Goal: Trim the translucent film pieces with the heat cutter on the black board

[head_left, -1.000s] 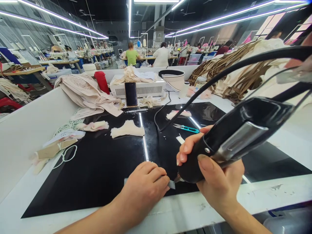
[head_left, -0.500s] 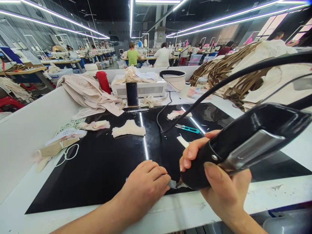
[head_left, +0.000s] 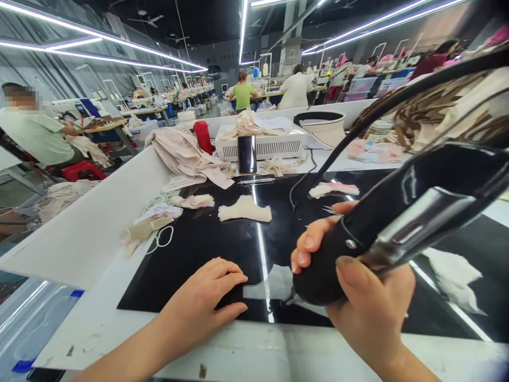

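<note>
Grey piece (head_left: 274, 284): in the head view, lying on the black mat (head_left: 191, 244), just below and right of the frame's centre; partly hidden by the tool.
Long axis: roughly left to right, wider toward the right.
Left hand (head_left: 207, 294): lower left of centre, thumb and fingers spread apart, pointing at the grey piece's left end; contact too fine to tell.
Right hand (head_left: 369, 297): wrapped firmly around the black handheld tool (head_left: 429, 170), lower right.
Tool tip: at the piece's right part, slanting down from upper right.
Nearer hand: left at the left end, right at the wider end through the tip.
Cream cloth (head_left: 244, 208): mid-frame, above the grey piece.
</note>
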A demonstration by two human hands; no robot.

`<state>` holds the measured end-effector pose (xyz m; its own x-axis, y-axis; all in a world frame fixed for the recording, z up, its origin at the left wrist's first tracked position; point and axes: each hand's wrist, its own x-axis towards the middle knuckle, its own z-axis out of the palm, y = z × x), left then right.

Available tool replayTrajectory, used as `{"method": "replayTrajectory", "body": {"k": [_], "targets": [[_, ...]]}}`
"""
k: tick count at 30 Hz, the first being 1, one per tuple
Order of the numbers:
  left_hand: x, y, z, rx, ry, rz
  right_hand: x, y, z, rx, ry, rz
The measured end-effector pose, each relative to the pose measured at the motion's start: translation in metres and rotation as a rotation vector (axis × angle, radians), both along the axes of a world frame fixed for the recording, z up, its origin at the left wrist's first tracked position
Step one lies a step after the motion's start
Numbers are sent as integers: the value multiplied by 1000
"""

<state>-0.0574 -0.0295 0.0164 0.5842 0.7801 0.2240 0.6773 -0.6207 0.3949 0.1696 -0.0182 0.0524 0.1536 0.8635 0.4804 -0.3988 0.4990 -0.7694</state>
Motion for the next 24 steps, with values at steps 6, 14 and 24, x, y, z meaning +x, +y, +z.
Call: {"method": "replayTrajectory", "body": {"k": [6, 14, 24], "targets": [[10, -2, -13, -1, -89, 45, -26, 8, -1, -2, 6, 31], [13, -2, -18, -30, -155, 65, -40, 14, -4, 16, 10, 40], [14, -2, -16, -126, -271, 55, -47, 16, -9, 41, 26, 78]]}}
